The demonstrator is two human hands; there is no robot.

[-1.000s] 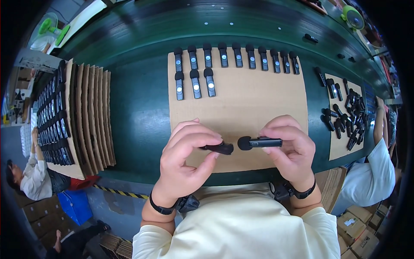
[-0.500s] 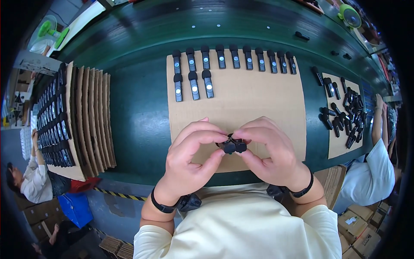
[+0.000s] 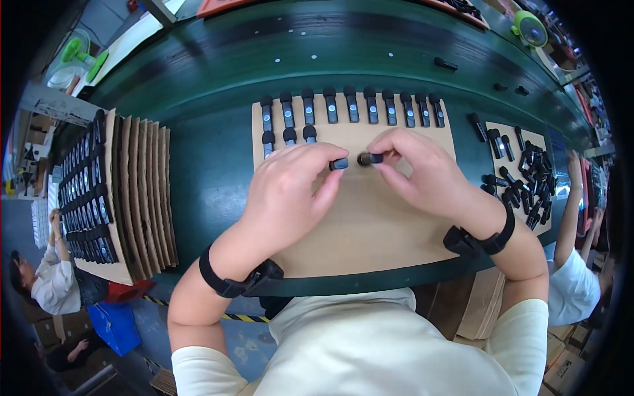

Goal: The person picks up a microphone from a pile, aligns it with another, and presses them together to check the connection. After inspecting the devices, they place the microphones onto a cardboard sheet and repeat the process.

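Above the middle of a cardboard sheet (image 3: pixel 370 244), my left hand (image 3: pixel 290 181) pinches a short black block (image 3: pixel 339 164), seen end-on, between thumb and forefinger. My right hand (image 3: pixel 422 168) grips a small black microphone (image 3: pixel 370 159) whose rounded dark end points toward the left hand. A narrow gap separates the two pieces. Beyond the hands, small black clip microphones (image 3: pixel 331 109) with foam tops and pale round spots form a full row along the sheet's far edge. A shorter second row starts at the left, its lower parts partly hidden by my left hand.
Loose black microphones (image 3: pixel 528 171) lie heaped on another cardboard piece at the right. Stacked cardboard sheets (image 3: pixel 142 198), the outer one bearing microphones, stand at the left on the green table (image 3: pixel 205 165). Co-workers sit at both sides. Green fans (image 3: pixel 530 30) stand at the far corners.
My hands have moved away from my body over the sheet and drawn apart, separating the two black pieces that were together. The view has also shifted slightly.
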